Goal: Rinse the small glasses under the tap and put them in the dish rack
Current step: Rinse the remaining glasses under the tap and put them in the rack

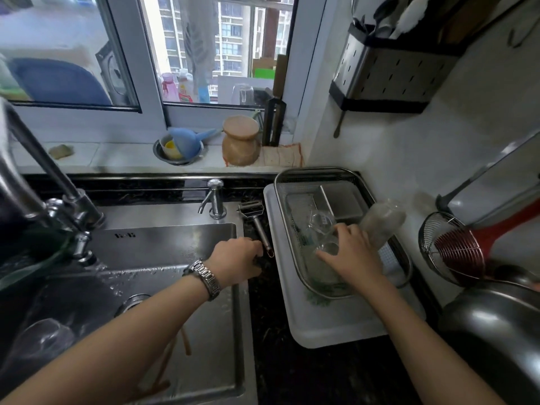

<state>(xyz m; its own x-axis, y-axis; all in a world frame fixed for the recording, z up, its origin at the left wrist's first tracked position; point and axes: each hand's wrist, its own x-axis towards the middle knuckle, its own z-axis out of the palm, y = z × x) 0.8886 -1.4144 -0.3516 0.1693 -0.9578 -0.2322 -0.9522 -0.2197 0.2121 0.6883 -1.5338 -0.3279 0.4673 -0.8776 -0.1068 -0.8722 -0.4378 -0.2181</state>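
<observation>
My right hand point(352, 255) reaches into the metal dish rack point(301, 178) and grips a small clear glass point(328, 249) low in it. A second small glass point(320, 222) lies just behind it in the rack. My left hand point(238, 260), with a metal watch on the wrist, rests with curled fingers on the sink's right rim and holds nothing that I can see. Another clear glass point(43, 339) sits in the sink point(175, 244) at the lower left. The tap point(58, 206) stands at the left.
The rack sits on a white tray point(336, 325). A peeler point(257, 223) lies between sink and tray. A plastic bottle point(382, 222) leans in the rack's right side. A wire skimmer point(447, 244) and steel pot point(493, 325) stand at the right. Chopsticks point(185, 343) lie in the sink.
</observation>
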